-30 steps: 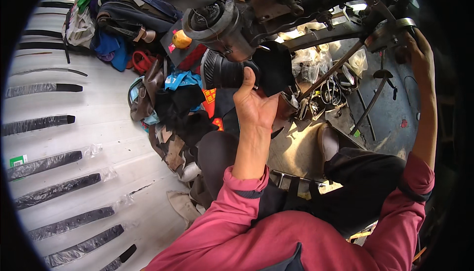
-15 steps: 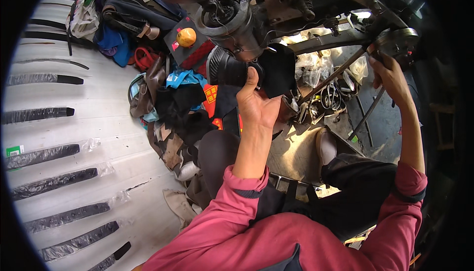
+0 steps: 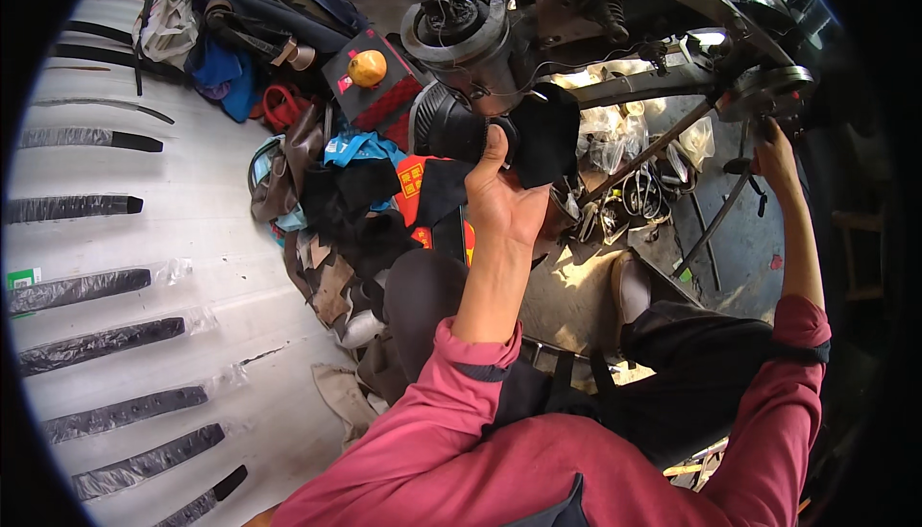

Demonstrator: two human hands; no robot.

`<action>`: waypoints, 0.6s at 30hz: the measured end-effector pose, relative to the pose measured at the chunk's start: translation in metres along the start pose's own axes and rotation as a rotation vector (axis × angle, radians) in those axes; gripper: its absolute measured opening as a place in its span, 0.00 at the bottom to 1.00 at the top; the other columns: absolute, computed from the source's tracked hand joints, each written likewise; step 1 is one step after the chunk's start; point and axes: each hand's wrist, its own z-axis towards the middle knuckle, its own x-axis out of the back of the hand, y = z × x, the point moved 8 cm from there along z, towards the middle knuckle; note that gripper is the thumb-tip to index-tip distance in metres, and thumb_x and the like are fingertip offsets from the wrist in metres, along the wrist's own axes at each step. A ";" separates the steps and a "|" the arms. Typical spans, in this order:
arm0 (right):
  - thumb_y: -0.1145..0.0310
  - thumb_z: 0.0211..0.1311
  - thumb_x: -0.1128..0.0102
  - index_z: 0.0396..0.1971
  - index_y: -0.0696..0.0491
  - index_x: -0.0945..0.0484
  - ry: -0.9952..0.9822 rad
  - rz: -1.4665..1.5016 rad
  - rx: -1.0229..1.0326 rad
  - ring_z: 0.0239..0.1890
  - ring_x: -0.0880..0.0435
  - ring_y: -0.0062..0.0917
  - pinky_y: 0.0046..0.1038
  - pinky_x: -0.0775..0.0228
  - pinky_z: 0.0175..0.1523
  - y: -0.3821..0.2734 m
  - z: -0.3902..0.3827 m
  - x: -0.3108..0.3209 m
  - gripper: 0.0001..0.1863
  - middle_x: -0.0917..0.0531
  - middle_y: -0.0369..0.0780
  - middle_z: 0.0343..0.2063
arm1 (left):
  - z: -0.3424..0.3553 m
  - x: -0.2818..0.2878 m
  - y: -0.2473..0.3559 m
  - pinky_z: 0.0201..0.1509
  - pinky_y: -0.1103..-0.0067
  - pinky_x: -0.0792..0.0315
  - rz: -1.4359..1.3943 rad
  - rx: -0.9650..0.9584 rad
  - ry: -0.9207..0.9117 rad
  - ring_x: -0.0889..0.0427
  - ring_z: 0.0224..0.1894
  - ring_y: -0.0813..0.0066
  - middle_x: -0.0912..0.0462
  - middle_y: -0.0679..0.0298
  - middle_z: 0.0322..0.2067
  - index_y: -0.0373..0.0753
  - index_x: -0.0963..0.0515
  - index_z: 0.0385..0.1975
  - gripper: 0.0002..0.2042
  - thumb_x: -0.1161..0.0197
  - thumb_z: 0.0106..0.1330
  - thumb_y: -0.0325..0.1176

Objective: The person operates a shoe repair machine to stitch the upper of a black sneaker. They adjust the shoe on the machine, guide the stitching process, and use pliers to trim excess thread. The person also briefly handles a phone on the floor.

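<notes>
Black shoe [image 3: 449, 127], one: sole edge ribbed, upper dark; lay just below the metal cylinder [image 3: 485, 75]. Left grip [image 3: 507, 202], below the cylinder, was clamped on the shoe. Right grip [image 3: 776, 156], well right of the cylinder: closure could not be told.

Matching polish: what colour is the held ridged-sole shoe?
The shoe is black, best in the head view.

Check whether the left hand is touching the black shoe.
Touching. The head view shows the left hand with its thumb laid against the black shoe, no gap between them; the other fingers are mostly hidden.
</notes>
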 end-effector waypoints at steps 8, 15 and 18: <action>0.57 0.77 0.43 0.43 0.57 0.21 -0.017 0.028 0.286 0.22 0.23 0.16 0.22 0.31 0.32 -0.116 -0.058 0.023 0.16 0.25 0.31 0.21 | 0.000 0.001 0.000 0.77 0.51 0.36 0.010 0.017 0.007 0.25 0.68 0.52 0.21 0.56 0.64 0.37 0.25 0.65 0.27 0.29 0.69 0.40; 0.58 0.79 0.46 0.56 0.51 0.19 0.386 -0.140 0.186 0.30 0.16 0.18 0.24 0.26 0.37 -0.034 0.009 0.096 0.16 0.16 0.37 0.29 | 0.005 0.004 0.002 0.76 0.53 0.35 -0.031 -0.014 0.022 0.24 0.68 0.53 0.20 0.56 0.63 0.36 0.25 0.63 0.26 0.28 0.69 0.38; 0.60 0.79 0.47 0.53 0.53 0.22 0.341 -0.208 0.209 0.32 0.14 0.22 0.27 0.25 0.37 -0.004 0.022 0.069 0.15 0.13 0.39 0.30 | 0.005 0.004 0.003 0.76 0.53 0.34 -0.037 -0.024 0.019 0.24 0.67 0.53 0.20 0.55 0.63 0.35 0.25 0.63 0.25 0.28 0.69 0.38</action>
